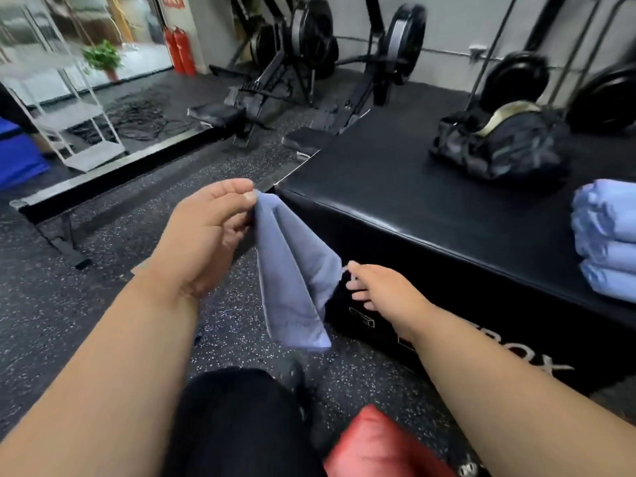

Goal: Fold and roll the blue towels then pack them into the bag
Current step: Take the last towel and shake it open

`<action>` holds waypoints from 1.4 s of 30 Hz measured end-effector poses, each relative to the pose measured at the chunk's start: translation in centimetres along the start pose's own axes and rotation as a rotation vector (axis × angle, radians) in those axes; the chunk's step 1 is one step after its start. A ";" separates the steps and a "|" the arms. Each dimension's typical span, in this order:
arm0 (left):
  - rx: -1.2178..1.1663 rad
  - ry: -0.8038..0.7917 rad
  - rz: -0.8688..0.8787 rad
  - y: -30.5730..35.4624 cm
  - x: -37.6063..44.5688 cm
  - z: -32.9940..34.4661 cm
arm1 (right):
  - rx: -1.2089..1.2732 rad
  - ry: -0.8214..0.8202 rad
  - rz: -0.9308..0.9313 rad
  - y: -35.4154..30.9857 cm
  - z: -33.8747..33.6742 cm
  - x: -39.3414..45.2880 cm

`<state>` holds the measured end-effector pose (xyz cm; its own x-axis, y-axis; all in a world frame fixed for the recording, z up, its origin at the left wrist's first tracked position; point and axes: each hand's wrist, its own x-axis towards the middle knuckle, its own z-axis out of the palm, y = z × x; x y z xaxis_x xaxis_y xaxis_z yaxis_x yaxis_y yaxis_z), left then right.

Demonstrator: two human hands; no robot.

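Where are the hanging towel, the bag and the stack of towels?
hanging towel [292, 270], head view, on the middle of the cloth.
bag [499, 146], head view, on its dark side.
stack of towels [605, 235], head view, on the stack's middle layer.

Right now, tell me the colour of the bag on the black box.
Dark camouflage bag, best seen in the head view.
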<state>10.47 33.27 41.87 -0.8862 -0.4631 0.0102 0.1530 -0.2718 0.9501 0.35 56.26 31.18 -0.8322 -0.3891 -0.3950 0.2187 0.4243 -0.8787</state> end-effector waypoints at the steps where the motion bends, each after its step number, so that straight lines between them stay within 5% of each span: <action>1: 0.003 -0.035 -0.002 0.3 -1.3 1.8 | 0.032 0.009 0.038 0.3 -1.2 -1.2; 11: -0.044 -0.310 -0.036 2.8 -9.8 12.4 | 0.235 0.156 0.088 4.1 -10.0 -10.4; 15: -0.029 -0.375 -0.021 3.7 -11.4 14.4 | 0.351 0.088 0.169 5.4 -10.6 -12.8; 22: -0.001 -0.357 0.033 5.1 -13.3 16.1 | 0.559 -0.013 0.002 3.7 -10.8 -15.7; 26: 0.012 -0.268 0.071 5.9 -13.7 15.0 | 0.852 0.184 -0.220 0.7 -13.9 -16.7; 32: 0.085 -0.227 0.061 5.1 -13.8 13.0 | 0.746 0.052 -0.079 0.9 -13.6 -18.4; 38: -0.152 -0.198 0.194 7.4 -14.8 11.9 | 1.025 0.206 -0.390 -1.4 -16.4 -19.2; 42: 0.154 -0.174 -0.182 5.1 -14.9 11.6 | 1.035 0.139 -0.437 -2.6 -15.9 -20.4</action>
<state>19.39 48.58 50.13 -0.9566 -0.2638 -0.1240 -0.0716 -0.1998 0.9772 8.64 76.06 45.77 -0.9760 -0.2164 -0.0229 0.1579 -0.6319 -0.7588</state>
